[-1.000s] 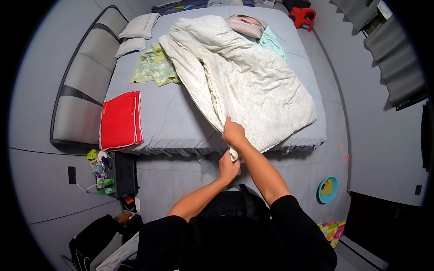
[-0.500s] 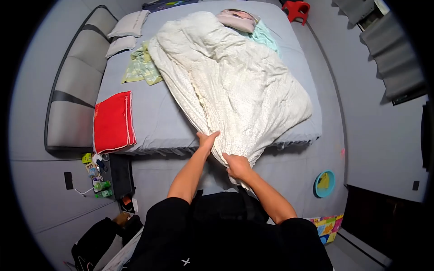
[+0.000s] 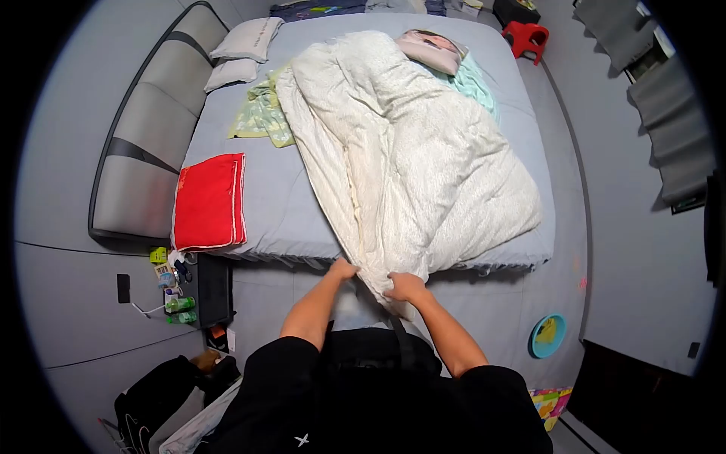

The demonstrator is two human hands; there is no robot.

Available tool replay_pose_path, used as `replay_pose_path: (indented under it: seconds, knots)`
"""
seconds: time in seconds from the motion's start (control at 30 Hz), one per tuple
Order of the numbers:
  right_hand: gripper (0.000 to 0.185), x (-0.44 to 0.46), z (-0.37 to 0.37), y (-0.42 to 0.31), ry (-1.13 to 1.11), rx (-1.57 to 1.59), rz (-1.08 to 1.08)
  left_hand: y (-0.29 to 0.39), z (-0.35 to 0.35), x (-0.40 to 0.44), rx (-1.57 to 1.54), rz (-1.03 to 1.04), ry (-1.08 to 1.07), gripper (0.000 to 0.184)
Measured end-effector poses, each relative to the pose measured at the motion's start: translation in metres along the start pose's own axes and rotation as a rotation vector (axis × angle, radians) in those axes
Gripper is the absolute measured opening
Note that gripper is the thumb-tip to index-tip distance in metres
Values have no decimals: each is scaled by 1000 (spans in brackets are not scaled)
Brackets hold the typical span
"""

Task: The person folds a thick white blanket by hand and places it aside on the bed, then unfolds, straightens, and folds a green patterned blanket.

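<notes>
With right hand [image 3: 407,287] curled closed and left hand [image 3: 344,269] apparently likewise, gripping the overhanging near corner of a puffy cream-white patterned quilt [image 3: 431,151]; more level than half a second ago, so probably spreading that corner wider; otherwise draped beyond, over a grey-sheeted bed [image 3: 280,197]

One head-worn view, looking forward and steeply down over a wide bed in a pale grey sheet [image 3: 276,193].
From where I stand, the lens sits above the wearer's black cloth shirt [image 3: 378,408], which fills the bottom middle; the rumpled cream-white quilt [image 3: 446,166] lies mid-view, its nearest end close beneath. The gaze runs across to the bed's far side, with the grey padded headboard [image 3: 132,193] along the left and the red plastic stool [image 3: 525,38] well off at upper right.
</notes>
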State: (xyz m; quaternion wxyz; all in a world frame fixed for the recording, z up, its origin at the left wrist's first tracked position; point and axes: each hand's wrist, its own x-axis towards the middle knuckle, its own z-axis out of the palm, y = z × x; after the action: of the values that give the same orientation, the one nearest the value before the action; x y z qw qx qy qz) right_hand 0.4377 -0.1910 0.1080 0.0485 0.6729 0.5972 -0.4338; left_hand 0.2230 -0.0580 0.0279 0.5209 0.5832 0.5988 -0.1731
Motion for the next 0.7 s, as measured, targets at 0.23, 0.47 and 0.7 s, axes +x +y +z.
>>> replay_pose_path:
  seconds: [0.23, 0.47, 0.7]
  knots:
    - [53, 97, -95, -46, 128, 38, -29, 33, -180, 42, -236, 194, 425, 61]
    - [54, 238, -155, -90, 141, 116, -63, 42, -329, 139, -409, 177, 606, 72]
    - [63, 345, -155, -96, 335, 229, 167, 9, -367, 292, -581, 3, 435, 91]
